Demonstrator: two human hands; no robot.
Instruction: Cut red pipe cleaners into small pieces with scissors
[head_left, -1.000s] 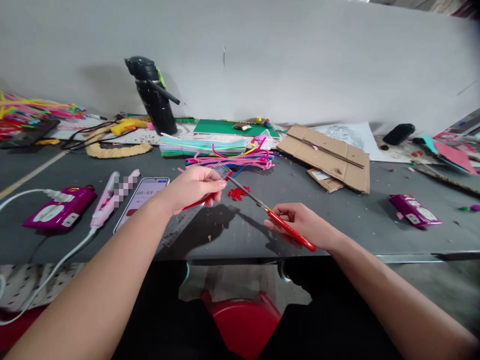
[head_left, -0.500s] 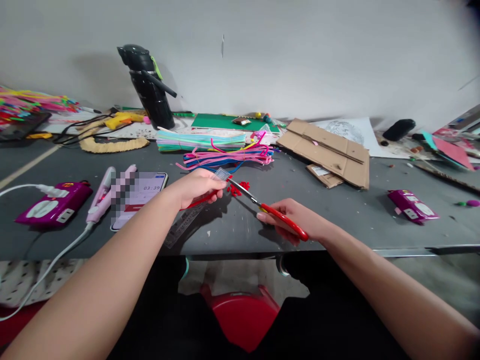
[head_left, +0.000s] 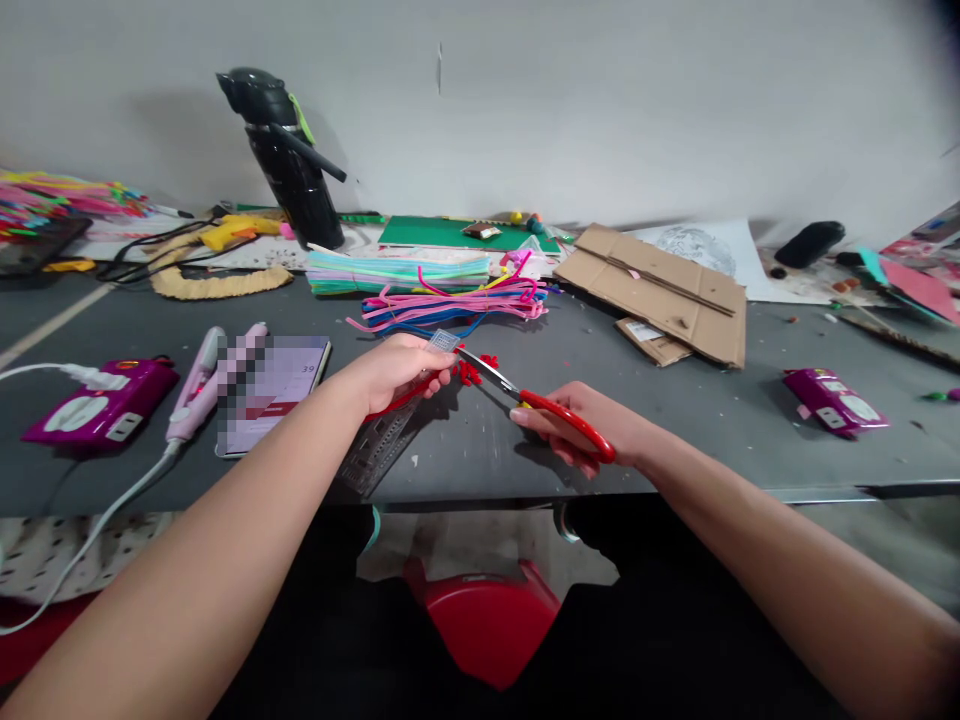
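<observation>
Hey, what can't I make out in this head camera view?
In the head view:
Red strip: partly hidden by the left hand.
Clear ruler: partly hidden by that hand; markings too small to read.
Phone: partly pixelated, partly covered by the left forearm.
Printed paper: partly covered by cardboard.
Colorful bundle: cut off by the left edge.

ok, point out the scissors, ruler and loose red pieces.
Scissors (head_left: 537, 399): head view, on the red handle, near the pivot.
Ruler (head_left: 384, 446): head view, on its clear lower part.
Loose red pieces (head_left: 470, 375): head view, near the middle of the cluster.
</observation>
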